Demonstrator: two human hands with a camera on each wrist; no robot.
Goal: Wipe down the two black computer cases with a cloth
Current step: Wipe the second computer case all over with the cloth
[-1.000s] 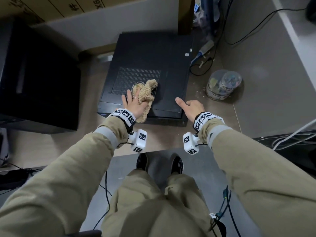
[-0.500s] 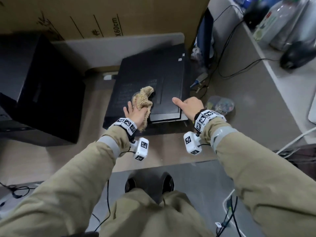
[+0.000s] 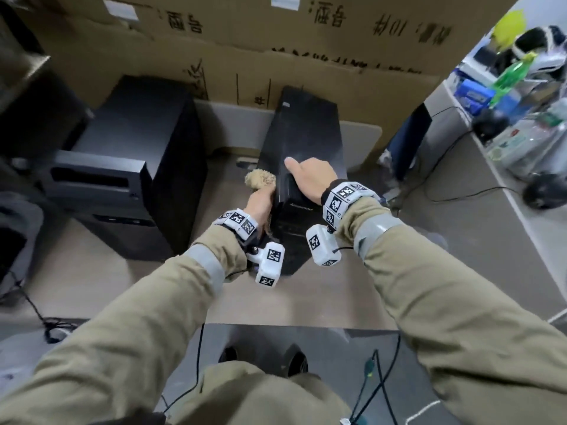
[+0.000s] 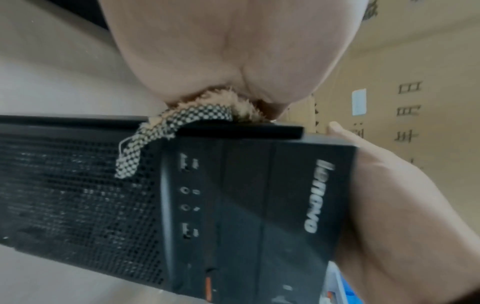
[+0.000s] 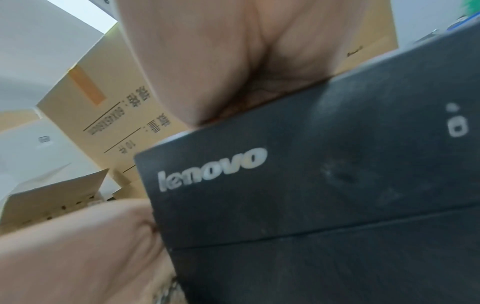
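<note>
The slim black Lenovo computer case [image 3: 306, 139] stands upright on the brown floor board, its logo face [image 5: 337, 185] toward me. My right hand [image 3: 310, 176] grips its top front corner, thumb lying on top and fingers down the right side. My left hand [image 3: 259, 204] holds the tan fluffy cloth [image 3: 260, 179] against the case's left side. In the left wrist view the cloth [image 4: 179, 117] is squeezed between palm and case edge, its checked backing hanging over the vent grille. The second, wider black case [image 3: 132, 154] stands to the left, untouched.
Large cardboard boxes [image 3: 306, 56] close off the back. A grey desk [image 3: 478, 210] at the right carries cables, computer mice and bottles. More cables run across the floor at lower left and by my feet [image 3: 264, 357].
The Lenovo case, flat on its side a second ago, has been tipped up onto its base between my hands. The cloth went from its top panel to its left side.
</note>
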